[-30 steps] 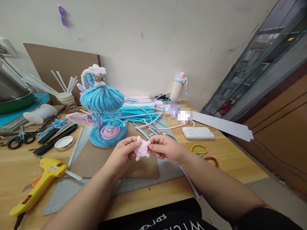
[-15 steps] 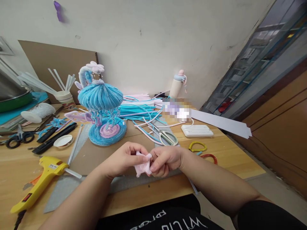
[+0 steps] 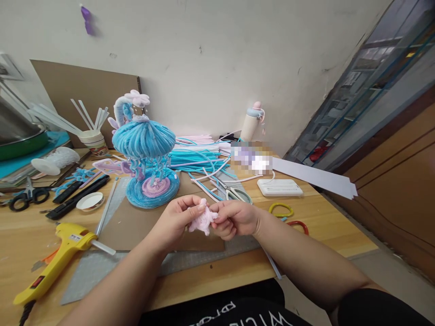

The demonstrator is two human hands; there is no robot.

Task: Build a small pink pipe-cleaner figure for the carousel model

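A small fuzzy pink pipe-cleaner piece [image 3: 202, 220] sits between both hands above the brown cardboard sheet [image 3: 136, 226]. My left hand [image 3: 176, 222] pinches it from the left with thumb and fingers. From the right, my right hand [image 3: 236, 219] grips its other side. Just behind the hands stands a blue and pink pipe-cleaner mushroom figure [image 3: 144, 154] on a coiled round base.
A yellow glue gun [image 3: 57, 258] lies at the front left. Behind it are black scissors [image 3: 23, 199], a tape roll [image 3: 90, 201], a cup of glue sticks [image 3: 91, 136]. Blue and white pipe cleaners [image 3: 197, 158], pale scissors [image 3: 234, 192], a white box [image 3: 280, 187], yellow and red rings [image 3: 282, 209] lie right.
Both hands dropped toward the table edge with the pink piece, then lifted back up a little. The piece has turned between the fingers.
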